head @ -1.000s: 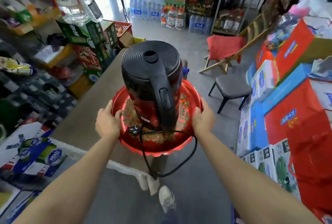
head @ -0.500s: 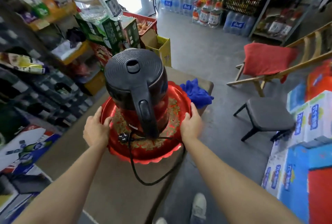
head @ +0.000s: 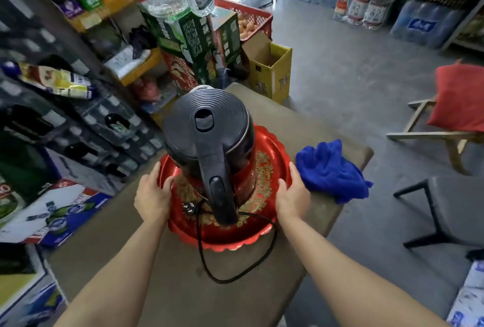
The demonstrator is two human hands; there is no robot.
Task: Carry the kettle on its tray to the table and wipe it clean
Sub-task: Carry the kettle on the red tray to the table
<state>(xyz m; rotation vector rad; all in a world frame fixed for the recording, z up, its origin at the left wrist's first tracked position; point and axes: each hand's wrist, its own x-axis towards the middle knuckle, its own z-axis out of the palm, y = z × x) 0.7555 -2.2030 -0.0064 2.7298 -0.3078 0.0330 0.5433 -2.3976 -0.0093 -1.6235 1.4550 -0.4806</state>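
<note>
A black-lidded red electric kettle (head: 209, 138) stands upright on a round red tray (head: 272, 169) with a gold pattern. The tray is low over the brown table (head: 162, 282); I cannot tell whether it touches it. My left hand (head: 152, 195) grips the tray's left rim and my right hand (head: 292, 193) grips its right rim. The kettle's black cord (head: 235, 274) loops off the tray's near edge onto the table, its plug lying on the tray. A crumpled blue cloth (head: 330, 169) lies on the table just right of the tray.
Shelves of goods and stacked cartons (head: 188, 36) crowd the table's left and far sides. A yellow box (head: 272, 70) stands past the far end. A grey stool (head: 450, 211) and a wooden chair with a red cushion (head: 458, 96) stand to the right on the concrete floor.
I have carried the tray and kettle forward from off the table's near end to over its middle, beside the blue cloth. Both hands kept their grip on the rim.
</note>
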